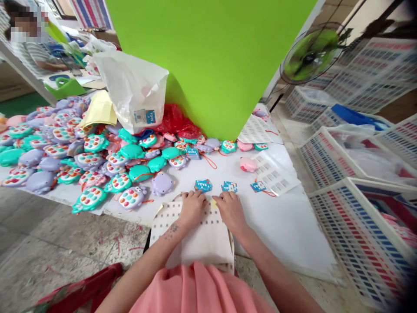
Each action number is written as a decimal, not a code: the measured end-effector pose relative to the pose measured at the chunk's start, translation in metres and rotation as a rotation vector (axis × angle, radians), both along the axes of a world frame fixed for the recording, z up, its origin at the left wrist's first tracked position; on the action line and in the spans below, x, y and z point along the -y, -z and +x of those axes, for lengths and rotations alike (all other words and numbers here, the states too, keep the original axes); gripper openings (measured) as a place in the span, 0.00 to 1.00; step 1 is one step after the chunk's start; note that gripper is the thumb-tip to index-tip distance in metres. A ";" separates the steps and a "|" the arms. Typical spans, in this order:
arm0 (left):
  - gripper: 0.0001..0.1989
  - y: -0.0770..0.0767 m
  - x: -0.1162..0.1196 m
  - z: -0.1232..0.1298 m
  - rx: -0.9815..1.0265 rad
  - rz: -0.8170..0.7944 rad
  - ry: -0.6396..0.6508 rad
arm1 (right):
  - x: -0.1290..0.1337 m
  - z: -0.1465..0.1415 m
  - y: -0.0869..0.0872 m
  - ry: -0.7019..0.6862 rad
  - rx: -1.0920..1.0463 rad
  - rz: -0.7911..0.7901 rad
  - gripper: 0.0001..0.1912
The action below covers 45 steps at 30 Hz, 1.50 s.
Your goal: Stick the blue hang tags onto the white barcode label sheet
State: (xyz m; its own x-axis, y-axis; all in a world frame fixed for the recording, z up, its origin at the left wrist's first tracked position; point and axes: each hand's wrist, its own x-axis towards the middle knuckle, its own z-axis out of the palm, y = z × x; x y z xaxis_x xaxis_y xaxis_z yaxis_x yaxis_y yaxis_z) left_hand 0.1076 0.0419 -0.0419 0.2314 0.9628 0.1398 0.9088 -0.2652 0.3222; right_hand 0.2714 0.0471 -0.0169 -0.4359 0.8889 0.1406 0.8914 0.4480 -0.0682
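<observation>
A worker in draped salmon-pink cloth (195, 291) bends over a paper sheet (206, 250) dotted with dark squares, kept close to the body, apparently for easy reach. The left hand (194, 206) rests curled at the sheet's far edge, the right hand (231, 211) bent just beside it; whether either pinches anything, I cannot tell. Ahead on the smooth white surface (276, 230), flat blue cards (203, 185) sit at twelve and one o'clock, likely spaced for picking. Glossy, rounded plastic toys (42, 180) heap toward ten o'clock; lattice-sided baskets (342, 221) crowd two o'clock. Beyond, at twelve, stands a lime-green panel (208, 56).
</observation>
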 end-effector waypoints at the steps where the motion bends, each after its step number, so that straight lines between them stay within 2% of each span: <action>1: 0.07 0.001 0.000 0.000 0.014 0.002 -0.011 | 0.001 -0.002 -0.001 -0.008 0.037 0.015 0.15; 6: 0.08 0.001 0.000 0.002 0.064 0.012 -0.040 | 0.006 -0.007 0.004 -0.074 0.138 0.024 0.18; 11: 0.09 0.002 -0.001 0.001 0.066 -0.004 -0.043 | 0.013 -0.005 0.011 -0.117 0.120 0.055 0.19; 17: 0.09 0.000 0.000 -0.001 0.082 -0.033 -0.037 | 0.012 -0.010 0.012 -0.087 -0.052 0.028 0.10; 20: 0.10 -0.002 0.002 -0.002 0.132 -0.024 -0.035 | 0.007 -0.011 0.011 -0.057 -0.254 -0.090 0.10; 24: 0.10 -0.002 0.003 -0.002 0.138 -0.021 -0.038 | -0.011 -0.005 0.011 0.066 -0.709 -0.297 0.06; 28: 0.07 0.001 0.005 -0.001 0.117 0.031 -0.025 | -0.044 -0.005 0.013 0.144 -0.938 -0.309 0.08; 34: 0.06 0.006 0.005 -0.001 0.124 0.149 0.037 | -0.079 -0.024 0.025 0.240 -0.983 -0.403 0.10; 39: 0.05 0.009 0.002 -0.001 0.123 0.135 0.050 | -0.082 -0.029 0.033 0.264 -0.962 -0.414 0.09; 45: 0.06 0.008 0.002 -0.001 0.114 0.133 0.058 | -0.083 -0.031 0.033 0.291 -0.932 -0.396 0.08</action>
State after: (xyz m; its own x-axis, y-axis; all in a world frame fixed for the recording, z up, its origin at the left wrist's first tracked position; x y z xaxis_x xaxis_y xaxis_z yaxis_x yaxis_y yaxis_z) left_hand 0.1067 0.0395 -0.0498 0.2611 0.9196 0.2935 0.8504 -0.3630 0.3809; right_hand 0.2403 0.1300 -0.0500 -0.0671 0.9977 -0.0126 0.4811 0.0213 -0.8764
